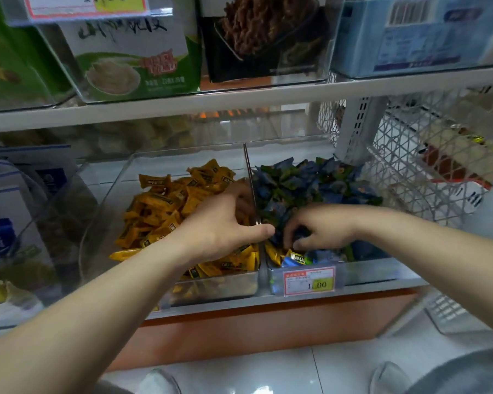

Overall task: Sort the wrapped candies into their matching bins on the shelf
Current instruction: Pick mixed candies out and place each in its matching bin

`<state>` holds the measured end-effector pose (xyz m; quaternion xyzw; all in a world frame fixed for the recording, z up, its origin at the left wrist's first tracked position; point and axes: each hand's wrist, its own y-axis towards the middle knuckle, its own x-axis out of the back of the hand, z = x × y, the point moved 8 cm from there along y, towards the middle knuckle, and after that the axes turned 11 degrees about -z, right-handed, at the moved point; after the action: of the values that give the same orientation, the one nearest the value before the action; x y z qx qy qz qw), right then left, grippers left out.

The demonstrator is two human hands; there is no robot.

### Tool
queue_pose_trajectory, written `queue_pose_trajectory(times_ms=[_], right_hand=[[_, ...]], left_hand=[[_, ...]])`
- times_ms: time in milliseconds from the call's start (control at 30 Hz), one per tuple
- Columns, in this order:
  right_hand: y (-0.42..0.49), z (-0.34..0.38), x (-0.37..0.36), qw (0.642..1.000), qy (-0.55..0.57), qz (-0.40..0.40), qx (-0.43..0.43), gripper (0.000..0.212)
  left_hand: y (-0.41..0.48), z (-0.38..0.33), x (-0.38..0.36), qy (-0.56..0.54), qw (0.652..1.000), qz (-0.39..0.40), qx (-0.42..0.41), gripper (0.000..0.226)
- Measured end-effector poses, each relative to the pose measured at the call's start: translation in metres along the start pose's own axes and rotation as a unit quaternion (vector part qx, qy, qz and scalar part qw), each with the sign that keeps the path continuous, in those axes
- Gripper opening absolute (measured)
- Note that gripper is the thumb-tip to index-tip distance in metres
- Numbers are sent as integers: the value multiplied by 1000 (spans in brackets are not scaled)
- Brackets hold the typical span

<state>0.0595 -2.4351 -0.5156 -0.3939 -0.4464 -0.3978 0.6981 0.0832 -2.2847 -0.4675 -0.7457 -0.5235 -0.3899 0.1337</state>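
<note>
— Why was the left hand (222, 223) sitting mid-frame, right at the divider (249, 177)?

— It lay over the yellow candies (165, 206) in the left bin (217, 287), thumb straight and pointing at the neighbouring bin. My guess: it waited there to drop strays among their own kind.

— And the right hand (322, 228)?

— Just right of centre, down in the blue candies (313, 180). Its fingers (290, 233) were curled into the wrappers, close above a few stray yellow candies (273, 251) at the front of the right bin (365, 273). Those looked like the ones needing a move.

— Was it pinching one?

— I could not tell. The fingertips were buried among the wrappers. The left hand's other fingers were also mostly hidden behind its back, so whether they held anything was unclear.

— Anything else hard to read?

— The price tag (309, 280) showed only a blurred number, and the boxes at the upper left were cut off.
</note>
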Motion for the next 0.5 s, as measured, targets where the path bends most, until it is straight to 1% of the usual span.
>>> queue_pose_trajectory(times_ms=[100, 200, 267, 333, 367, 400, 433, 500], right_hand=[[-4, -9, 17, 999, 12, -47, 12, 14], [-9, -31, 47, 983, 29, -179, -22, 15], [-16, -48, 69, 964, -14, -258, -58, 15], [-19, -48, 78, 955, -33, -289, -53, 16], [-19, -42, 76, 959, -10, -280, -37, 17], [-17, -33, 69, 967, 21, -252, -19, 18], [-14, -22, 58, 977, 35, -212, -3, 20], [-8, -6, 29, 994, 17, -103, 12, 26]], left_hand=[[0, 1, -1, -5, 1000, 13, 2, 67], [2, 2, 0, -14, 1000, 23, 8, 71], [3, 2, -1, -10, 1000, 28, 9, 71], [4, 3, 0, -8, 1000, 29, 8, 70], [4, 3, 0, -8, 1000, 29, 7, 70], [4, 3, 0, -7, 1000, 29, 5, 70], [4, 3, -1, -5, 1000, 29, 3, 71], [4, 4, -1, -1, 1000, 28, 0, 73]])
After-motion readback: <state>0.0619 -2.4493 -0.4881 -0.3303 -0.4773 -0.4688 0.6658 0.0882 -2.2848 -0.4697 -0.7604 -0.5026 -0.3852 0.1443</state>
